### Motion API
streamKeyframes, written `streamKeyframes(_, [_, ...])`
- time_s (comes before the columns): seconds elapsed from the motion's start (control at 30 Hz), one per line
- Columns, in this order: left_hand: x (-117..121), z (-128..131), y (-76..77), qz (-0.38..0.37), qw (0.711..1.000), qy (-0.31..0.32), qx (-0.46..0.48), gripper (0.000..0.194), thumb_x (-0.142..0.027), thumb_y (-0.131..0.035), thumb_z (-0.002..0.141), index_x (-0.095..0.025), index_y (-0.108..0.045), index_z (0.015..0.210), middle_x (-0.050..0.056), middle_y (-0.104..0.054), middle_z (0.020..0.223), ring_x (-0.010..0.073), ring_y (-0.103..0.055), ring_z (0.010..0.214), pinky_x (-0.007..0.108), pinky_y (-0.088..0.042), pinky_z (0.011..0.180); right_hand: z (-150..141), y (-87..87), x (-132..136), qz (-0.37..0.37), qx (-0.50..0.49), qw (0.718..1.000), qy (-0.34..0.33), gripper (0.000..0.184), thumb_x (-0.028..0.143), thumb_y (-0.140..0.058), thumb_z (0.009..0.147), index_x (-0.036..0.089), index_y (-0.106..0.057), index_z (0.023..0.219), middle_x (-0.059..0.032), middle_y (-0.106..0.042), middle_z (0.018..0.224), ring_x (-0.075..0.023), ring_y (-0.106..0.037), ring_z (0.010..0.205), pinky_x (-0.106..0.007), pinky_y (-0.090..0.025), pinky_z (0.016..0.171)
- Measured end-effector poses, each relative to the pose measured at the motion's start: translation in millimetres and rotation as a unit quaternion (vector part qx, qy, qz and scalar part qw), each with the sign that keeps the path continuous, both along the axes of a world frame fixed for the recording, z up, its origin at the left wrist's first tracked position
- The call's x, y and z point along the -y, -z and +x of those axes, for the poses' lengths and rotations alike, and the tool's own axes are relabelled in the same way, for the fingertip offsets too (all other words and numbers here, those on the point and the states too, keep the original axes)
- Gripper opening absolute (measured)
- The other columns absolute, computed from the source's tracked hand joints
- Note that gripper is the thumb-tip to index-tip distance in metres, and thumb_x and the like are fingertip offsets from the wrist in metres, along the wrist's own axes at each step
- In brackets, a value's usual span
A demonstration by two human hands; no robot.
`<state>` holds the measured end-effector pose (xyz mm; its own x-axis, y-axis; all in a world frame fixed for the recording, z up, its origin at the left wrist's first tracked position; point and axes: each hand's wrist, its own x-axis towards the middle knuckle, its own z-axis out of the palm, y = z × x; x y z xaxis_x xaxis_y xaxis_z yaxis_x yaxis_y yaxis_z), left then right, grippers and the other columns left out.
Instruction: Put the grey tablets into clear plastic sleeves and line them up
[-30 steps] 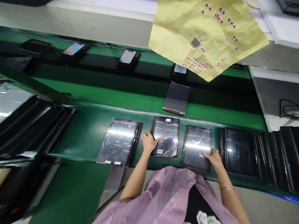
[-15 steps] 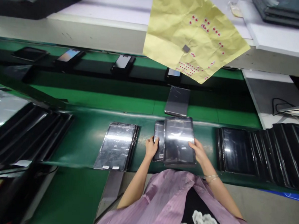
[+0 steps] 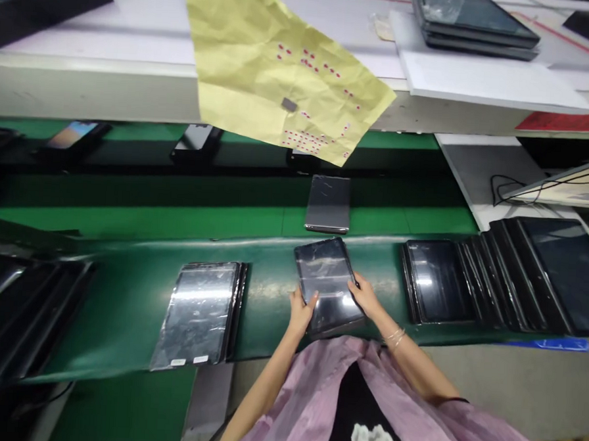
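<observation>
A dark tablet (image 3: 327, 271) with a glossy, film-like shine is held at a tilt in front of my body. My left hand (image 3: 301, 313) grips its left edge, thumb lying on the screen. At the right edge, my right hand (image 3: 364, 295) is closed on it. A second edge shows under its lower end, perhaps another tablet beneath; most of that is hidden. To the left lies a stack of wrapped tablets (image 3: 195, 311) with two white labels. On the right a row of overlapping tablets (image 3: 442, 281) leans along the green bench (image 3: 272, 278).
Just beyond the bench edge lies a grey wrapped tablet (image 3: 328, 206). Phones in black holders (image 3: 196, 140) stand on the far line. Yellow paper with red marks (image 3: 302, 83) hangs from the shelf (image 3: 133, 90). More dark tablets (image 3: 18, 305) lean at far left.
Two tablets overlapped side by side in my hands before; now one shows on top, turned at an angle. My hands have drawn closer together. The camera view has shifted to the right.
</observation>
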<state>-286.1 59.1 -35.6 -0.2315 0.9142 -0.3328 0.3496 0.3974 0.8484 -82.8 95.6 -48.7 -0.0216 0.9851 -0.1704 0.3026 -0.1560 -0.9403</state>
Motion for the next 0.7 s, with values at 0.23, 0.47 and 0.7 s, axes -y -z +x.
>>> streamKeyframes(0.23, [-26, 128, -34.8, 0.058, 0.982, 0.161, 0.082, 0.059, -0.04, -0.059, 0.08, -0.016, -0.049, 0.133, 0.015, -0.055, 0.118, 0.0298, -0.044, 0.116, 0.045, -0.032, 0.111, 151, -51.7, 37, 0.009, 0.031, 0.987, 0.155, 0.042, 0.044, -0.062, 0.09, 0.018, -0.06, 0.122, -0.0106, -0.057, 0.133, -0.028, -0.05, 0.127, -0.056, -0.03, 0.113])
streamKeyframes(0.47, [-53, 255, -41.2, 0.036, 0.95, 0.258, 0.17, 0.068, -0.031, -0.061, 0.079, -0.008, -0.043, 0.14, 0.017, -0.052, 0.117, 0.0306, -0.043, 0.12, 0.042, -0.032, 0.112, 279, -76.6, 20, 0.006, 0.051, 0.975, 0.216, 0.048, 0.044, -0.07, 0.081, 0.015, -0.064, 0.118, -0.0106, -0.066, 0.124, -0.0264, -0.057, 0.121, -0.052, -0.032, 0.113])
streamKeyframes(0.7, [-69, 261, -20.8, -0.067, 0.959, 0.159, 0.223, 0.057, -0.026, -0.075, 0.073, -0.013, -0.056, 0.125, 0.01, -0.062, 0.104, 0.0266, -0.058, 0.104, 0.04, -0.045, 0.1, 294, -38.7, 19, -0.013, 0.041, 0.973, 0.227, 0.046, 0.047, -0.064, 0.087, 0.016, -0.061, 0.122, -0.0118, -0.058, 0.135, -0.027, -0.049, 0.13, -0.055, -0.028, 0.115])
